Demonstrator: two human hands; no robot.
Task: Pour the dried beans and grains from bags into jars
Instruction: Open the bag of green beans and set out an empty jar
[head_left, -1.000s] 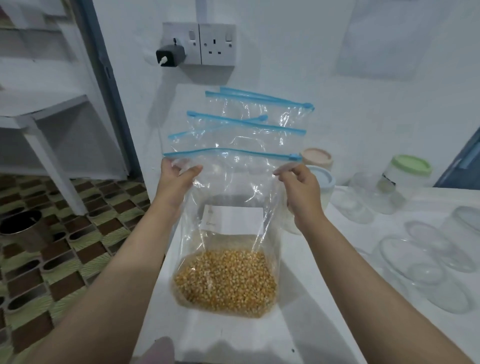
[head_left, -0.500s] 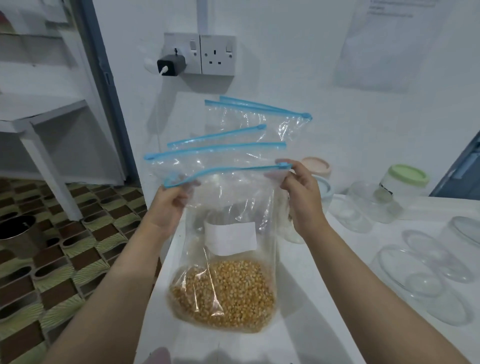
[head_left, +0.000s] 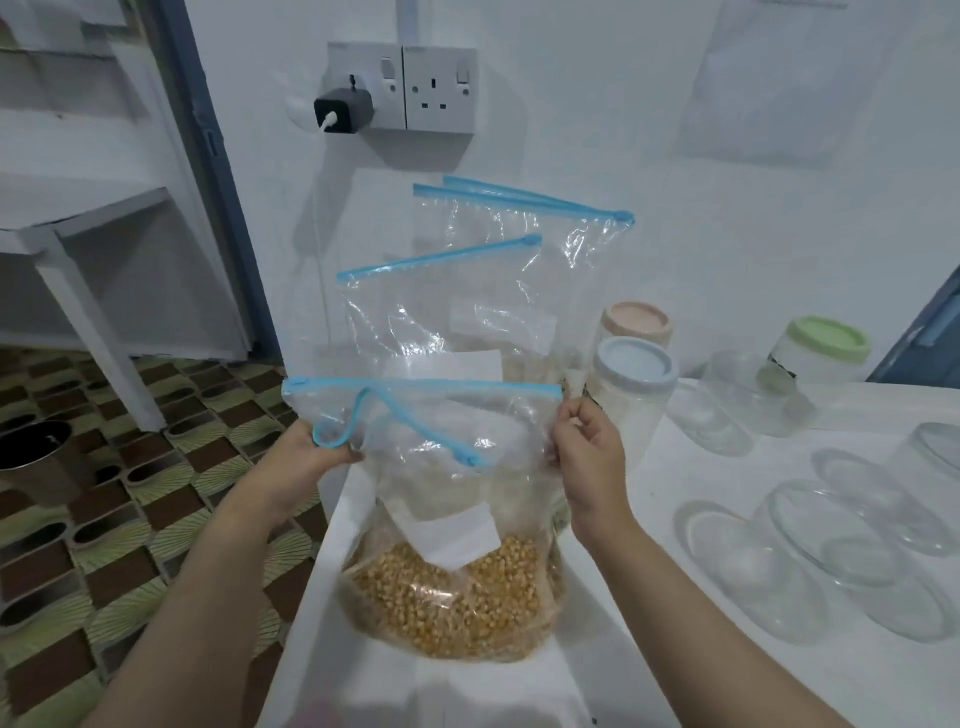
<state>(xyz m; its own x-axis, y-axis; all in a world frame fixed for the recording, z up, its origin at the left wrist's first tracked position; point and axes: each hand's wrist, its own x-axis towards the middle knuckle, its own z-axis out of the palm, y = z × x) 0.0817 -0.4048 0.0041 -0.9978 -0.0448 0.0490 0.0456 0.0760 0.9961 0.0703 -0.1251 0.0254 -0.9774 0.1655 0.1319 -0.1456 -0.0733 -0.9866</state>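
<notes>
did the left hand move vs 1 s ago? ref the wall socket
Yes. The left hand has dropped away from the wall socket, pulling its side of the corn bag zip strip down into a loop.

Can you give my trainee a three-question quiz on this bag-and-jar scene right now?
1. True or false: the corn bag has its blue zip strip partly pulled apart.
2. Which hand grips the bag's right edge: A) left hand B) right hand?
3. What colour is the lid of the blue-lidded jar's neighbour, the pink-lidded jar, nearer the wall?

Key:
1. True; one strip loops down from the top.
2. B.
3. Pink.
</notes>
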